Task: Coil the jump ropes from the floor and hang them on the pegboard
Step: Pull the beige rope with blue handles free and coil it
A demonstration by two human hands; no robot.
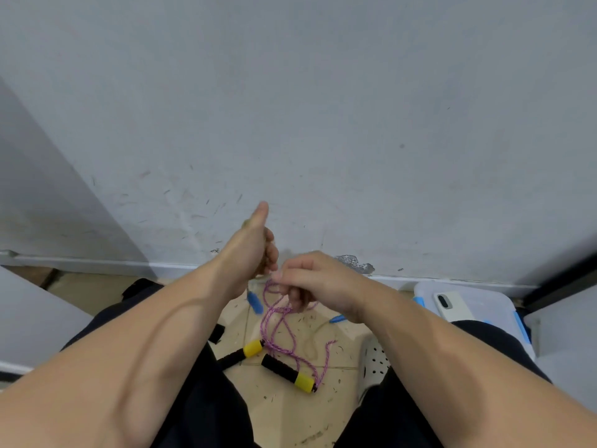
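Coiling: my left hand (255,250) clamps the blue-handled jump rope (254,302). My right hand (319,279) pinches the purple jump rope (277,331), trailing to the floor (290,415). Next, probably gather slack into another loop.

Two bare forearms meet in front of the body, each grip closed on a cord.

The left forearm (155,318) reaches up and inward with a straight wrist. The left grip (255,250) is a fist turned edge-on, thumb (262,210) pointing straight up, fingers curled round a thin tan cord (258,277) that is mostly hidden. The right forearm (436,344) comes in from the other side, wrist bent down. The right grip (310,279) hangs knuckles up just beside the left, its curled fingertips (295,299) pinching a pink-and-purple braided rope (274,321).
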